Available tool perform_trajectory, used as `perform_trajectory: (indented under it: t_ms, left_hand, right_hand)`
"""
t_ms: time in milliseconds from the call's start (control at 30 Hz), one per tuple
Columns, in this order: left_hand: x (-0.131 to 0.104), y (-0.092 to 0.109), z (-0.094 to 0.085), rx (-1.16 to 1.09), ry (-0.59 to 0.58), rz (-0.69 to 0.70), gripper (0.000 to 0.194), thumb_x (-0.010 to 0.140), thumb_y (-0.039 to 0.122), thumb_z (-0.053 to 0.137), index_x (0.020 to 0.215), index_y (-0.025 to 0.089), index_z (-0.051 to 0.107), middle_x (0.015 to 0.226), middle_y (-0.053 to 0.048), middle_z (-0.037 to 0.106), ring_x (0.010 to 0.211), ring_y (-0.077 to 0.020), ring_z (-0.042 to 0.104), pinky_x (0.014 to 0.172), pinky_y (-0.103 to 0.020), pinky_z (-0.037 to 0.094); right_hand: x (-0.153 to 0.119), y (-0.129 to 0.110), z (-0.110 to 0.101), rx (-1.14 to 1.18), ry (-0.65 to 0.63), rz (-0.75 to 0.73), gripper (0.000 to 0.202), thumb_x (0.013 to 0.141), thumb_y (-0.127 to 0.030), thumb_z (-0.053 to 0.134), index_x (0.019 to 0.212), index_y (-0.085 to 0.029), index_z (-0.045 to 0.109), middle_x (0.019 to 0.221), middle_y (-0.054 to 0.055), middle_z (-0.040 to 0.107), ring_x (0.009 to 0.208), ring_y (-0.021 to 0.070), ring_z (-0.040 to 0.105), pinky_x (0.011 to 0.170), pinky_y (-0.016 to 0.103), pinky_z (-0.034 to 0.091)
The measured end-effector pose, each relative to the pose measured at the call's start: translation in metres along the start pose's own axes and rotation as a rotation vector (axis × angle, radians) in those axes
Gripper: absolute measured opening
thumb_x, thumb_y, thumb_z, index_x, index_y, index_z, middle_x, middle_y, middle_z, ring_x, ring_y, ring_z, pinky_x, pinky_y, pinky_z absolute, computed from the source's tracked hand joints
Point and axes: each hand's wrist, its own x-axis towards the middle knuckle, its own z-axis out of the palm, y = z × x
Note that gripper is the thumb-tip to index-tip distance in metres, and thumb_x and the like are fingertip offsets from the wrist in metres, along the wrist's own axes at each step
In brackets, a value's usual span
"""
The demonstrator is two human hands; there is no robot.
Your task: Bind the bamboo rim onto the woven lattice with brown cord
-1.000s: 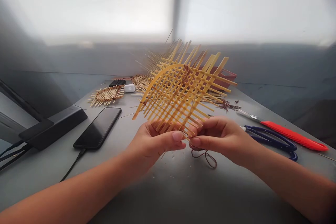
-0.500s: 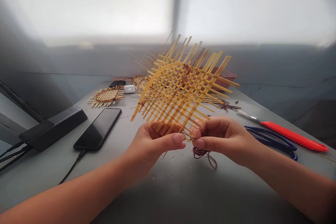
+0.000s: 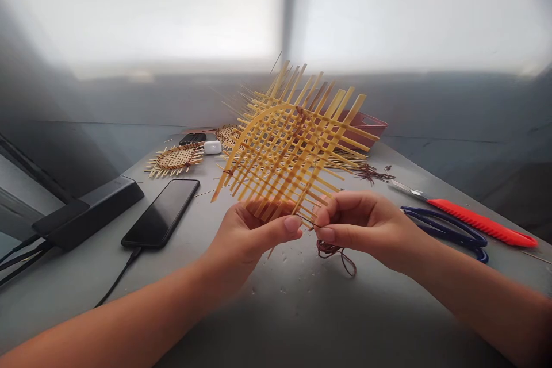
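Observation:
An open-weave panel of yellow bamboo strips [image 3: 284,155] is held up over the table, tilted, with loose strip ends sticking out. A curved bamboo strip [image 3: 241,141] runs along its upper left, tied at two spots with brown cord. My left hand [image 3: 254,236] is closed on the panel's lower edge, thumb in front and fingers behind. My right hand [image 3: 362,221] pinches a thin dark cord at the lower right corner of the panel; the cord stretches toward my left thumb. Below my right fingertips lies a loose brown cord bundle [image 3: 330,250].
At right lie a red-handled cutter knife [image 3: 483,221] and blue-handled scissors [image 3: 448,230]. A phone [image 3: 161,213] on a cable and a black power strip [image 3: 90,210] are at left. Farther back are a woven piece [image 3: 176,158], a white case [image 3: 213,147] and a pink basket [image 3: 366,129].
The panel has shifted slightly left and tilted a little. My right fingers have drawn slightly away from its corner, and a short taut length of cord now shows between my hands.

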Motion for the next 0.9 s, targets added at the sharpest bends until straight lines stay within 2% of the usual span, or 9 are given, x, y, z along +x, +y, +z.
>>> perform_trajectory:
  t_ms: [233, 467, 567, 700, 800, 900]
  left_hand:
    - [0.002, 0.0, 0.001, -0.022, -0.004, 0.018, 0.026, 0.067, 0.037, 0.085, 0.068, 0.018, 0.068, 0.068, 0.002, 0.058, 0.07, -0.0117, 0.055, 0.077, -0.027, 0.05]
    - [0.002, 0.002, 0.003, 0.084, 0.017, 0.059, 0.025, 0.071, 0.037, 0.082, 0.069, 0.016, 0.068, 0.066, 0.001, 0.056, 0.069, -0.0123, 0.052, 0.067, -0.025, 0.044]
    - [0.003, 0.002, 0.003, 0.114, 0.03, 0.087, 0.029, 0.072, 0.035, 0.081, 0.063, 0.016, 0.062, 0.063, 0.003, 0.049, 0.063, -0.0096, 0.044, 0.06, -0.023, 0.037]
    - [0.008, 0.001, 0.001, 0.101, 0.03, 0.127, 0.042, 0.073, 0.035, 0.08, 0.057, 0.017, 0.047, 0.06, 0.006, 0.034, 0.059, -0.0076, 0.03, 0.055, -0.023, 0.027]
    - [0.01, 0.0, -0.002, 0.1, 0.033, 0.129, 0.039, 0.075, 0.035, 0.079, 0.06, 0.017, 0.048, 0.063, 0.005, 0.035, 0.062, -0.0082, 0.032, 0.057, -0.023, 0.028]
    - [0.012, 0.0, -0.003, 0.113, 0.04, 0.133, 0.039, 0.076, 0.035, 0.078, 0.061, 0.017, 0.047, 0.064, 0.005, 0.034, 0.063, -0.0082, 0.031, 0.058, -0.023, 0.028]
  right_hand:
    - [-0.002, -0.001, 0.0, -0.018, -0.008, -0.055, 0.031, 0.066, -0.04, 0.087, 0.075, -0.017, 0.069, 0.064, 0.0, 0.057, 0.058, 0.0108, 0.05, 0.052, 0.024, 0.044]
    - [-0.002, -0.003, 0.003, -0.092, 0.033, -0.089, 0.03, 0.069, -0.043, 0.084, 0.075, -0.018, 0.069, 0.066, 0.001, 0.058, 0.059, 0.0117, 0.05, 0.051, 0.025, 0.043]
    - [-0.002, -0.002, 0.004, -0.134, 0.069, -0.09, 0.03, 0.069, -0.044, 0.083, 0.076, -0.018, 0.071, 0.064, 0.0, 0.056, 0.058, 0.0116, 0.05, 0.05, 0.024, 0.044]
    - [-0.002, -0.002, 0.006, -0.262, 0.116, -0.156, 0.027, 0.079, -0.046, 0.073, 0.083, -0.019, 0.074, 0.072, 0.003, 0.061, 0.061, 0.0132, 0.054, 0.053, 0.025, 0.048]
    - [-0.001, -0.002, 0.006, -0.361, 0.153, -0.196, 0.028, 0.084, -0.044, 0.067, 0.09, -0.019, 0.076, 0.079, 0.005, 0.066, 0.065, 0.0149, 0.058, 0.055, 0.027, 0.053]
    - [0.001, 0.002, 0.004, -0.417, 0.223, -0.216, 0.025, 0.085, -0.039, 0.063, 0.091, -0.019, 0.075, 0.075, 0.004, 0.066, 0.06, 0.0147, 0.06, 0.051, 0.027, 0.055]
